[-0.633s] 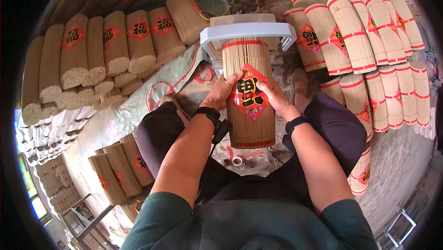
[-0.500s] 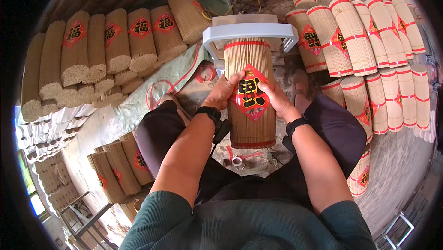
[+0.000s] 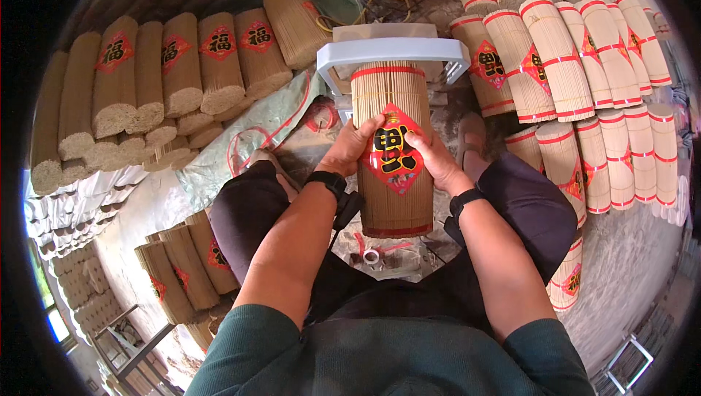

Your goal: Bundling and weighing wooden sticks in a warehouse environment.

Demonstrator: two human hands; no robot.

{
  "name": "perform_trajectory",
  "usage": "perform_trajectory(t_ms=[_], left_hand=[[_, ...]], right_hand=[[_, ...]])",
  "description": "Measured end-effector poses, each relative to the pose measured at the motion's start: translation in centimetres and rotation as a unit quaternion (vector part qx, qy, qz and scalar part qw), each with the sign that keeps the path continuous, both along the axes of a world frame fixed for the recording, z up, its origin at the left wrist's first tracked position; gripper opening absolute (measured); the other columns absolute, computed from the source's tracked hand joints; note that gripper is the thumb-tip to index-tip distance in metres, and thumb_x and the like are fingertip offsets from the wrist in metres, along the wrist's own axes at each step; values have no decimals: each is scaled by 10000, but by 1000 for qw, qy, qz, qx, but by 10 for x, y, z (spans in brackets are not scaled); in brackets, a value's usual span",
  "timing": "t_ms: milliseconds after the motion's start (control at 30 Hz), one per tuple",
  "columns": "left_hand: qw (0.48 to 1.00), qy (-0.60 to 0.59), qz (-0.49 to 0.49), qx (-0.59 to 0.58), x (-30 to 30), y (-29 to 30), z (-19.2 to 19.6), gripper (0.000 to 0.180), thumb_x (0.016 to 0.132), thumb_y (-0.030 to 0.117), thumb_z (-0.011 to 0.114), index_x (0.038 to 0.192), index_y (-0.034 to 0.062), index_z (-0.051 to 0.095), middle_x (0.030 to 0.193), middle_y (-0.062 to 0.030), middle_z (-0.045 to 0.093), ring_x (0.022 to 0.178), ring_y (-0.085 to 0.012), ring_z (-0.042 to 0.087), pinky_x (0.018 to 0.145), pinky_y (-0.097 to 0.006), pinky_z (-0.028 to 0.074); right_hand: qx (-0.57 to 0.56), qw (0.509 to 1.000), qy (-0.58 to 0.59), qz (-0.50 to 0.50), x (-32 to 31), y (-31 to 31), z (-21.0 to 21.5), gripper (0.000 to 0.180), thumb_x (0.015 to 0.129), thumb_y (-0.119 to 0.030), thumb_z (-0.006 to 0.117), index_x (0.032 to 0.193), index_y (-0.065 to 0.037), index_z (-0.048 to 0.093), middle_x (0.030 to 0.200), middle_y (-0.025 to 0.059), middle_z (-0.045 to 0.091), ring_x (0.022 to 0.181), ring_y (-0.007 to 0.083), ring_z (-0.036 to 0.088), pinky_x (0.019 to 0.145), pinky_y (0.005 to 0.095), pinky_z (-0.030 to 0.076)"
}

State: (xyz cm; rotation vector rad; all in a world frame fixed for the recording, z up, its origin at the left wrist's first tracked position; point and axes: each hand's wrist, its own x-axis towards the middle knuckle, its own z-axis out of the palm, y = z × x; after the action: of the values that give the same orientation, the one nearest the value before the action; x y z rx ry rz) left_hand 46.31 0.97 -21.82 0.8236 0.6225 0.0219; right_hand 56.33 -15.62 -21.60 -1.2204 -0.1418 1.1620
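Note:
Between my knees is a thick bundle of thin tan sticks [image 3: 394, 210], with a red strap round each end and a thin yellow band near the far one. A red diamond-shaped paper label [image 3: 393, 150] lies on its upper face. My left hand [image 3: 352, 146] grips the bundle's left side, its thumb on the label's left corner. On the other side my right hand [image 3: 437, 156] holds it with the thumb over the label's right corner. The bundle's far end reaches under the pale grey arch of a machine [image 3: 394, 48]. Its underside is hidden.
Strapped stick bundles [image 3: 558, 60] are stacked at the right, and several labelled bundles [image 3: 182, 67] lie at the left. More bundles [image 3: 175, 279] sit by my left knee. Red strap [image 3: 321, 115] coils left of the machine. A white tape roll [image 3: 372, 256] lies on the floor.
Both hands keep their hold on the bundle and its label, with almost no movement. The whole view has shifted very slightly.

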Motion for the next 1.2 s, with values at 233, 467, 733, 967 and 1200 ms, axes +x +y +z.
perform_trajectory(t_ms=[233, 467, 733, 967, 1200], left_hand=[[999, 13, -28, -11, 1, 2, -3, 556, 825, 364, 717, 1222, 30, 517, 1087, -66, 638, 952, -153, 627, 853, -321, 507], [995, 20, -90, 36, -12, -4, 42, 597, 859, 405, 664, 1265, 13, 470, 1132, -85, 626, 986, -156, 620, 872, -319, 511], [992, -100, -53, 55, -58, -37, 119, 618, 869, 337, 677, 1317, 0, 416, 1196, -81, 585, 1047, -141, 576, 912, -322, 480], [985, -133, 68, 80, -109, -28, 156, 636, 885, 448, 615, 1310, 21, 411, 1204, -102, 582, 1059, -184, 598, 912, -357, 504], [942, -249, 117, -190, -147, -7, 178, 792, 867, 640, 471, 1400, 65, 361, 1336, -150, 497, 1162, -310, 537, 990, -459, 445]], right_hand=[[-34, 999, -7, -42, -1, -4, -9, 560, 819, -321, 704, 1214, 4, 477, 1092, 97, 599, 955, 159, 599, 825, 320, 504], [-16, 998, 30, -45, -23, -14, 51, 501, 828, -317, 699, 1174, 3, 528, 1050, 74, 627, 920, 147, 612, 812, 315, 506], [-1, 999, -53, -10, -46, -34, 116, 625, 802, -320, 749, 1231, 34, 464, 1125, 121, 609, 1000, 169, 603, 862, 307, 498], [-39, 951, -300, 68, -63, -22, 219, 777, 829, -449, 686, 1304, 76, 364, 1054, 180, 640, 964, 223, 626, 851, 330, 483], [81, 902, -387, 173, -91, -6, 305, 673, 875, -337, 669, 1341, 27, 347, 894, 196, 663, 832, 202, 669, 732, 298, 516]])
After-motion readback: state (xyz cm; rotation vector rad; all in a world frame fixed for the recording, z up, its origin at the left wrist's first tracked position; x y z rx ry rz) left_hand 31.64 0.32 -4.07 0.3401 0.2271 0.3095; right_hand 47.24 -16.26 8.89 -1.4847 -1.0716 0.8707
